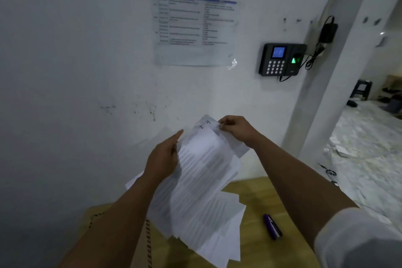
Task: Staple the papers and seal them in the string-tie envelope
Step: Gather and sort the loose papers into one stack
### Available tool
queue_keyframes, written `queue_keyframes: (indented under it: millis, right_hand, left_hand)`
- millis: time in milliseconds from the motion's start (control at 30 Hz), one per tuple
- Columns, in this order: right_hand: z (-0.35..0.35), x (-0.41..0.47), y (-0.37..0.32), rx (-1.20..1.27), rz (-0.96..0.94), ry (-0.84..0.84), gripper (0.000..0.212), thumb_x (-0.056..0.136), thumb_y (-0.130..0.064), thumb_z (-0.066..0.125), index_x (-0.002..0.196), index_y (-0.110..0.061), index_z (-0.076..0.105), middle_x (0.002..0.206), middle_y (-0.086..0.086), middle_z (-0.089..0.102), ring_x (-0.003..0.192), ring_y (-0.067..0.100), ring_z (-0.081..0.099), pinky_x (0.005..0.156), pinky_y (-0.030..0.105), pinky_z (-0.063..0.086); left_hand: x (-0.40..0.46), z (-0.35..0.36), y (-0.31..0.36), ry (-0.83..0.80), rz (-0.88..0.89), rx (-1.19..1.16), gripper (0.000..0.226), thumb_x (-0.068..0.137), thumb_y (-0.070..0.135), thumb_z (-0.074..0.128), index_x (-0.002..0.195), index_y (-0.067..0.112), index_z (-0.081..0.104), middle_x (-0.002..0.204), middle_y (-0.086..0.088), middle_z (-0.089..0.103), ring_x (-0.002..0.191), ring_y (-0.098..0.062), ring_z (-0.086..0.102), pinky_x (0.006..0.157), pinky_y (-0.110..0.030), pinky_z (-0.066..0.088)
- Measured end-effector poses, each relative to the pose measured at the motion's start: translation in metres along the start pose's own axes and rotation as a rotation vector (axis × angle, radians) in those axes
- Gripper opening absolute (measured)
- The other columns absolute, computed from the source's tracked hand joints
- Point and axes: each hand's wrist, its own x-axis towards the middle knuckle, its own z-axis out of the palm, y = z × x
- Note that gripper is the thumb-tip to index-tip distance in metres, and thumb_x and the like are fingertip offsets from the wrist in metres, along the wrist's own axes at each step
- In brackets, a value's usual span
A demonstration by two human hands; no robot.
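A loose stack of printed white papers (202, 183) is held up in the air above the wooden table (256, 198), its sheets fanned and uneven. My left hand (164, 159) grips the stack's left edge near the top. My right hand (236, 128) pinches the top right corner of the front sheets. A purple stapler (272, 226) lies on the table to the right of the papers, untouched. A brown envelope (141, 243) with a dark patterned edge lies on the table at the lower left, mostly hidden by my left arm and the papers.
A white wall stands close behind the table, with a printed notice (193, 28) and a black keypad device (280, 59) on it. To the right a pillar (326, 93) borders an opening onto a littered floor (369, 148) with a dark stool (362, 89).
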Motion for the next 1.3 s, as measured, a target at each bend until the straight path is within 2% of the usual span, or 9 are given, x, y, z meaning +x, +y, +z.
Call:
queue_keyframes:
  millis: [67, 167, 300, 400, 633, 867, 1033, 1200, 1300]
  right_hand:
    - [0.008, -0.008, -0.015, 0.096, 0.057, -0.107, 0.014, 0.093, -0.008, 0.062, 0.096, -0.016, 0.073, 0.091, 0.0, 0.071, 0.075, 0.009, 0.064, 0.062, 0.018, 0.047]
    - [0.016, -0.012, -0.027, 0.228, 0.107, -0.175, 0.016, 0.095, -0.008, 0.059, 0.096, -0.018, 0.071, 0.091, 0.0, 0.07, 0.08, 0.014, 0.064, 0.07, 0.025, 0.047]
    - [0.023, -0.016, -0.03, 0.312, 0.137, -0.22, 0.016, 0.094, -0.006, 0.059, 0.096, -0.015, 0.072, 0.095, 0.009, 0.07, 0.083, 0.024, 0.066, 0.075, 0.034, 0.052]
    - [0.028, -0.02, -0.025, 0.286, 0.126, -0.21, 0.016, 0.095, -0.008, 0.059, 0.097, -0.014, 0.074, 0.094, 0.008, 0.073, 0.084, 0.023, 0.068, 0.079, 0.035, 0.053]
    - [0.039, -0.022, -0.007, 0.18, 0.063, -0.137, 0.024, 0.091, -0.028, 0.073, 0.113, -0.019, 0.074, 0.106, -0.002, 0.077, 0.102, 0.012, 0.071, 0.084, 0.02, 0.051]
    - [0.048, -0.008, 0.037, 0.22, 0.102, -0.089, 0.032, 0.082, 0.0, 0.077, 0.112, -0.011, 0.074, 0.1, 0.021, 0.075, 0.087, 0.023, 0.073, 0.087, 0.033, 0.059]
    - [0.055, 0.007, 0.087, 0.347, 0.319, -0.147, 0.032, 0.085, -0.001, 0.074, 0.116, -0.013, 0.073, 0.105, 0.016, 0.076, 0.101, 0.035, 0.072, 0.09, 0.045, 0.059]
    - [0.08, 0.022, 0.164, 0.52, 0.553, -0.321, 0.037, 0.088, -0.001, 0.072, 0.123, -0.01, 0.068, 0.118, 0.019, 0.071, 0.108, 0.038, 0.069, 0.092, 0.05, 0.057]
    - [0.094, 0.031, 0.207, 0.554, 0.63, -0.384, 0.038, 0.085, -0.001, 0.075, 0.122, -0.009, 0.069, 0.12, 0.019, 0.071, 0.111, 0.038, 0.068, 0.096, 0.051, 0.055]
  left_hand:
    - [0.002, -0.007, 0.006, 0.033, -0.07, -0.012, 0.056, 0.103, 0.01, 0.048, 0.154, 0.032, 0.04, 0.115, -0.003, 0.073, 0.088, -0.015, 0.065, 0.085, -0.036, 0.057]
    - [0.003, -0.015, 0.013, 0.075, -0.176, -0.039, 0.048, 0.103, 0.01, 0.047, 0.148, 0.026, 0.05, 0.129, -0.002, 0.069, 0.113, -0.022, 0.066, 0.098, -0.037, 0.052]
    - [0.004, -0.018, 0.025, 0.056, -0.338, -0.048, 0.031, 0.095, 0.002, 0.048, 0.102, 0.016, 0.075, 0.088, 0.003, 0.072, 0.084, -0.021, 0.069, 0.067, -0.027, 0.049]
    - [0.008, -0.018, 0.022, 0.018, -0.464, -0.049, 0.027, 0.088, -0.001, 0.05, 0.083, 0.014, 0.071, 0.077, 0.0, 0.07, 0.073, -0.022, 0.067, 0.059, -0.026, 0.048]
    - [0.009, -0.002, 0.008, -0.009, -0.537, -0.025, 0.023, 0.083, -0.007, 0.051, 0.084, -0.001, 0.073, 0.08, -0.012, 0.071, 0.061, -0.018, 0.058, 0.054, -0.025, 0.043]
    - [0.0, 0.025, -0.012, -0.097, -0.49, -0.102, 0.026, 0.085, 0.006, 0.055, 0.062, 0.015, 0.045, 0.063, 0.001, 0.051, 0.061, -0.016, 0.047, 0.062, -0.028, 0.037]
    - [-0.009, 0.05, -0.043, -0.294, -0.537, -0.265, 0.003, 0.091, 0.02, 0.057, 0.089, 0.018, 0.056, 0.089, 0.002, 0.067, 0.078, -0.016, 0.062, 0.068, -0.033, 0.049]
    - [-0.024, 0.105, -0.08, -0.403, -0.677, -0.378, 0.024, 0.097, 0.025, 0.061, 0.117, 0.021, 0.049, 0.117, 0.002, 0.061, 0.101, -0.014, 0.062, 0.08, -0.035, 0.054]
    - [-0.031, 0.14, -0.098, -0.491, -0.82, -0.425, 0.034, 0.094, 0.025, 0.065, 0.125, 0.021, 0.051, 0.117, 0.002, 0.062, 0.099, -0.012, 0.063, 0.074, -0.029, 0.052]
